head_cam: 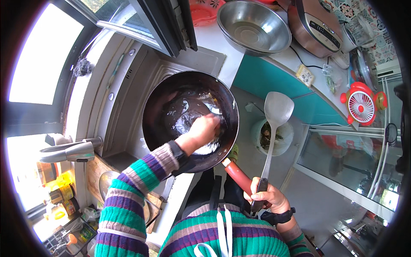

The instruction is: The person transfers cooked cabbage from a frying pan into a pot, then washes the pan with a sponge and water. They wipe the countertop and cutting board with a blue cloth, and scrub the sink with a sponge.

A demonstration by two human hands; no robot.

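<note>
A dark wok (163, 106) with some water in it is held tilted over the front edge of the stainless steel sink (128, 96). Down inside the wok, against its wet inner wall, is my left hand (204, 131). Its fingers are curled and blurred, and whatever may be under them is hidden. My right hand (268, 196) grips the reddish-brown wok handle (239, 176) together with the black handle of a metal wok spatula (278, 109). The spatula stands out past the wok, its blade facing up.
A steel basin (253, 32) and a rice cooker (316, 29) stand on the far counter, with a red toy-like fan (361, 107) at its end. A white bucket (285, 141) of food scraps is on the floor. A faucet (70, 151) and an open window sash (144, 25) flank the sink.
</note>
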